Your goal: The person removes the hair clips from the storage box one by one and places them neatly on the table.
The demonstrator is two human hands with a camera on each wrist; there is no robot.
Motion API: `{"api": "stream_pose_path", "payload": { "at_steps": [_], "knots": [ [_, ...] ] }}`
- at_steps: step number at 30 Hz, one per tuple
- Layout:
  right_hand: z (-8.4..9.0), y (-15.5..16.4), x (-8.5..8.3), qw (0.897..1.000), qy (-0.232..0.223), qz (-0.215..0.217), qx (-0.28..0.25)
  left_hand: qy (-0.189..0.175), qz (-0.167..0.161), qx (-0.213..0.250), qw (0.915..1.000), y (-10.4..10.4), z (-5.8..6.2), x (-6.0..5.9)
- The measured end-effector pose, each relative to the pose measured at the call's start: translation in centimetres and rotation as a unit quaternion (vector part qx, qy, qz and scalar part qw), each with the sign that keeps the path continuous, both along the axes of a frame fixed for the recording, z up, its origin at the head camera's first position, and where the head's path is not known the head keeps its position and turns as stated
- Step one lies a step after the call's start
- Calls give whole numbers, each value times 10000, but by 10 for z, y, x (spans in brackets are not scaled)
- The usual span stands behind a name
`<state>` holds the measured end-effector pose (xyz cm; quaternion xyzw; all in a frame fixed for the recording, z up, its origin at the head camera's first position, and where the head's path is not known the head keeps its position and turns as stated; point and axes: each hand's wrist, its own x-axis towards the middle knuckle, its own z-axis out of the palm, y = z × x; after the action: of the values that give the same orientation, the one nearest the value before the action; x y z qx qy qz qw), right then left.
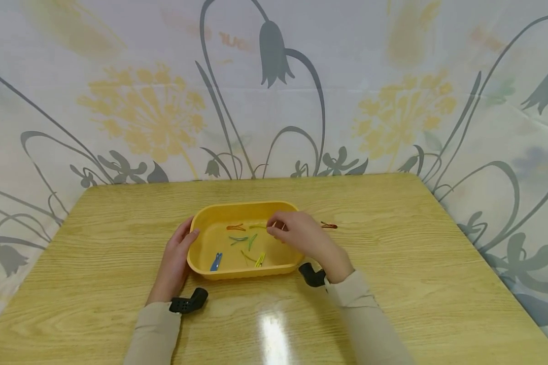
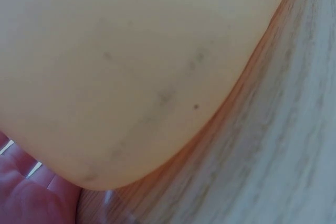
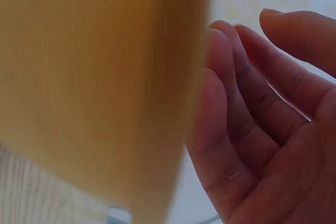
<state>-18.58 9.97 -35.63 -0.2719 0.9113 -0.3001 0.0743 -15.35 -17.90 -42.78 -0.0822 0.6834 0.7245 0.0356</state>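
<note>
A yellow plastic basin [image 1: 246,275] stands on the table. My left hand [image 1: 178,253] holds its left end, thumb over the rim and fingers along the outer wall. Over the right side of the basin hovers my right hand [image 1: 303,235], its fingers loosely bent. In the right wrist view the thumb [image 3: 299,32] stands apart from the fingers and nothing shows between them. Inside the basin lie an orange V-shaped clip [image 1: 235,227], a teal clip [image 1: 238,239], a green clip [image 1: 252,241], thin yellow clips, a blue clothespin [image 1: 216,261] and a yellow-green clothespin [image 1: 260,260].
A dark red clip [image 1: 330,225] lies on the wooden table [image 1: 438,284] just right of the basin, beyond my right hand. A flower-patterned cloth [image 1: 237,126] hangs behind the table. Black wrist mounts [image 1: 189,301] sit on both wrists.
</note>
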Motion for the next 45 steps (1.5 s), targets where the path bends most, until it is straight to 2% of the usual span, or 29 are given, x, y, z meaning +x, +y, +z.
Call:
{"api": "stream_pose_path", "payload": {
  "at_steps": [12,20,25,33,45],
  "knots": [
    [-18,-18,0,9990,-6,254,361,141,-4,221,9997,0,0,0],
    [-27,-21,-1,9986,-11,301,443,45,55,220,9997,1,1,1],
    [-29,-21,-2,9983,18,320,483,99,34,230,9997,1,0,0],
    [-35,-22,-1,9950,134,322,938,117,43,199,9997,1,0,0],
    [-35,-21,1,9921,206,525,1116,144,12,165,9998,2,1,1]
  ]
}}
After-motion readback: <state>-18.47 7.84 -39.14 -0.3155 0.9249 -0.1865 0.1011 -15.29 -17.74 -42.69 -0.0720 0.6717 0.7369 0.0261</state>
